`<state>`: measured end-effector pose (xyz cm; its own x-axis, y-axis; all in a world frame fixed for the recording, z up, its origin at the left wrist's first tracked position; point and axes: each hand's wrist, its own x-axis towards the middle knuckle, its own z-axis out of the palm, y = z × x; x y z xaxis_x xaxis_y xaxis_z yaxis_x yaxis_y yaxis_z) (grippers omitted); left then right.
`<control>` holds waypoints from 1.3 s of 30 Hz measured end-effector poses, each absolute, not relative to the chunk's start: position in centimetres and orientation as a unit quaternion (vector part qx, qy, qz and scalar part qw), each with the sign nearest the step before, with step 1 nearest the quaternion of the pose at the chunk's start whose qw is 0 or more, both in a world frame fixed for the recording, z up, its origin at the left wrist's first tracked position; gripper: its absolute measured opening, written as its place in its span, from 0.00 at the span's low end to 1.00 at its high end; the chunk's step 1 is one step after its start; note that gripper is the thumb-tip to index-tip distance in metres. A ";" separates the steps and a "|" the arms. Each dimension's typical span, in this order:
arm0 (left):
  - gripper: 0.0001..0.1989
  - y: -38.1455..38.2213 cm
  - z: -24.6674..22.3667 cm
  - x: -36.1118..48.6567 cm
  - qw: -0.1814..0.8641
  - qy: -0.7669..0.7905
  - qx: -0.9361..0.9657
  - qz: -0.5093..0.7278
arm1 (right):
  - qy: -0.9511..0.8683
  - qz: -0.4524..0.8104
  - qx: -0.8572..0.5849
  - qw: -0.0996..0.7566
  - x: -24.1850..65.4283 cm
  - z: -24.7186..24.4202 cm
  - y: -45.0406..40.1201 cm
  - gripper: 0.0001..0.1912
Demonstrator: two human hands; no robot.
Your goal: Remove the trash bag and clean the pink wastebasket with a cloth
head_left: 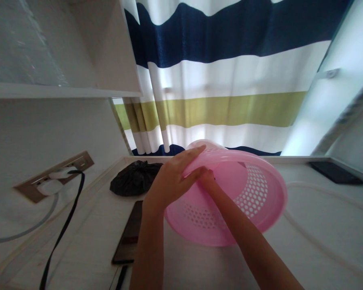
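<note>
A pink plastic basket (260,225) with rows of round holes is tilted over the white tabletop, its wide mouth turned toward me. My left hand (171,175) is closed over the basket's upper left rim, thumb on the inner side and fingers along the outside. My right hand (207,177) reaches into the mouth, close to the left thumb. Its fingers are mostly hidden, so whether it holds anything is unclear.
Left of the basket lie a crumpled black plastic bag (136,177) and a dark flat device (128,233). A wall socket (54,177) has plugs and cables hanging from it. Another dark flat object (335,172) lies far right. Behind hangs a striped curtain (218,80); a cabinet (109,52) overhangs upper left.
</note>
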<state>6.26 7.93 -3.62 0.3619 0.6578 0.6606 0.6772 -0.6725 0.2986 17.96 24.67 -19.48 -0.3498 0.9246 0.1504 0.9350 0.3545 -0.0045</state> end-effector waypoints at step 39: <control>0.11 7.2 -3.5 5.7 0.012 -0.447 -0.814 -0.371 | -0.857 -0.011 -0.515 0.005 18.4 -18.0 22.7 0.11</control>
